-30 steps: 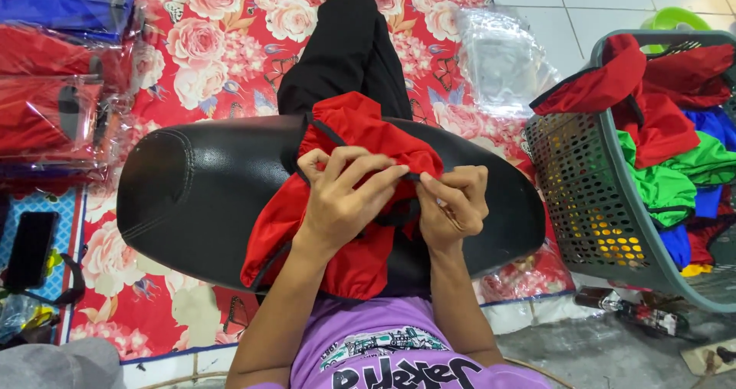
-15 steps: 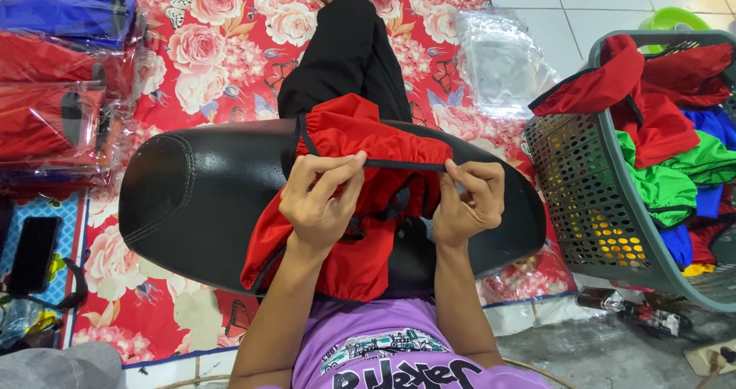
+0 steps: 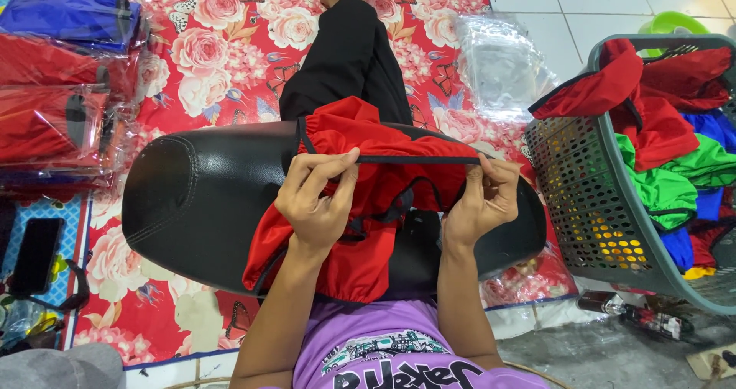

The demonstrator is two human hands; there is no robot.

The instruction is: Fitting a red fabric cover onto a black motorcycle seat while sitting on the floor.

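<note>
A red fabric cover [image 3: 360, 243] with a black elastic edge lies bunched over a black motorcycle seat [image 3: 192, 205] resting across my lap. My left hand [image 3: 318, 201] pinches the black edge at its left end. My right hand [image 3: 483, 197] pinches the same edge further right. The black edge is stretched taut in a straight line between both hands, above the seat's middle. My black-trousered leg [image 3: 349, 59] extends forward under the seat.
A grey-green mesh basket [image 3: 590, 205] at the right holds red, green and blue fabric covers. Bagged red and blue covers [image 3: 61, 105] are stacked at the left. Empty clear plastic bags [image 3: 498, 59] lie on the floral mat [image 3: 230, 44]. A phone [image 3: 34, 255] lies at the left edge.
My hands were close together working the fabric; they have since moved apart, pulling the black elastic edge straight and taut between them.
</note>
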